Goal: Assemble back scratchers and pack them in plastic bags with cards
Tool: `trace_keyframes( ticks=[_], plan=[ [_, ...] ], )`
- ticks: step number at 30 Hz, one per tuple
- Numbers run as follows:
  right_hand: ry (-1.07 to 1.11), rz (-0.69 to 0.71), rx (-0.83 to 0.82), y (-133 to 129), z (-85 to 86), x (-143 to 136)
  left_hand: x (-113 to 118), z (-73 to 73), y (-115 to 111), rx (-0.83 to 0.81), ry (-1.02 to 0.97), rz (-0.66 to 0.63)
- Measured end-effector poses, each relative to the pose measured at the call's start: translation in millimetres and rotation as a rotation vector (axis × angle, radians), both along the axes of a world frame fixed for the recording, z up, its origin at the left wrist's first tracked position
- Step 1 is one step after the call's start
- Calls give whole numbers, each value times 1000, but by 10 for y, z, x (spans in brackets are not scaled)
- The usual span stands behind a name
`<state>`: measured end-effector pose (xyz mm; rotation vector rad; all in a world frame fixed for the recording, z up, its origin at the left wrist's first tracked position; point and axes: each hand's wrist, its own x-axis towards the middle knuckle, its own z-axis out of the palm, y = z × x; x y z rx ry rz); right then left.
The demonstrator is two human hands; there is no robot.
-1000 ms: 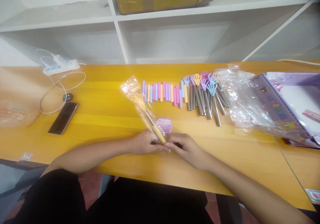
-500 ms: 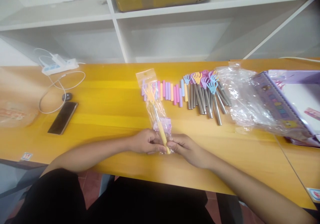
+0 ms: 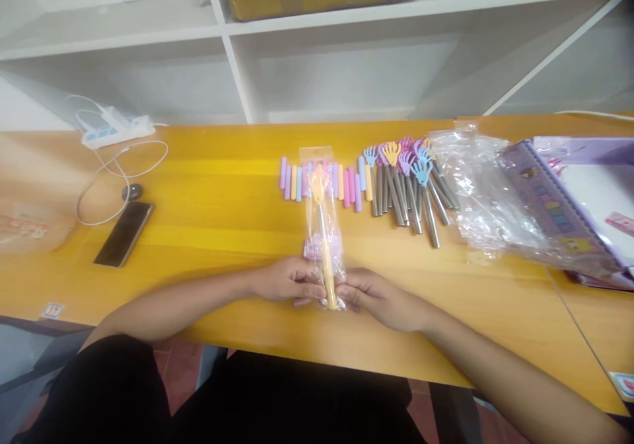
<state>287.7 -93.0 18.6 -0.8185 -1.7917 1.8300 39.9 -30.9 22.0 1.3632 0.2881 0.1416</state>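
The back scratcher (image 3: 322, 229) is inside a long, clear bag (image 3: 333, 219). Its top (image 3: 317, 185) is a little light-orange hand with spread fingers. Below that comes a thin, shiny metal rod (image 3: 321, 221), then a smooth, round yellow handle (image 3: 327, 269). The top points away from the person and leans a tiny bit left. The bag is see-through, shiny and a bit crinkly, and reaches past the top.

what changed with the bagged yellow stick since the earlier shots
The hand-shaped head of the bagged yellow stick has swung rightward, so the stick now points almost straight away from the person. Left hand and right hand still hold its near end. The tube row and phone stayed put.
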Motion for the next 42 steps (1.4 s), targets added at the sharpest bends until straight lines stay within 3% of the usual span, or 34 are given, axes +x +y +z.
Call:
trace_keyframes(
  ticks=[3, 11, 17, 23, 32, 36, 42],
  plan=[
    [-9, 28, 69, 14, 47, 30, 1, -14, 11, 37, -2, -10],
    [-163, -48, 431, 51, 135, 45, 14, -58, -22, 333, 23, 157],
    [-179, -40, 431, 72, 142, 58, 29, -40, -34, 301, 117, 148],
    [-192, -28, 431, 60, 143, 66, 37, -8, -53, 520, 31, 136],
    [-240, -74, 515, 53, 197, 58, 35, -17, -114, 710, -26, 294],
    [-282, -174, 457, 56, 168, 66, 45, -21, -93, 683, -34, 310],
    [-84, -333, 94, 81, 50, -34, 61, -30, -86, 719, -79, 200]
  ],
)
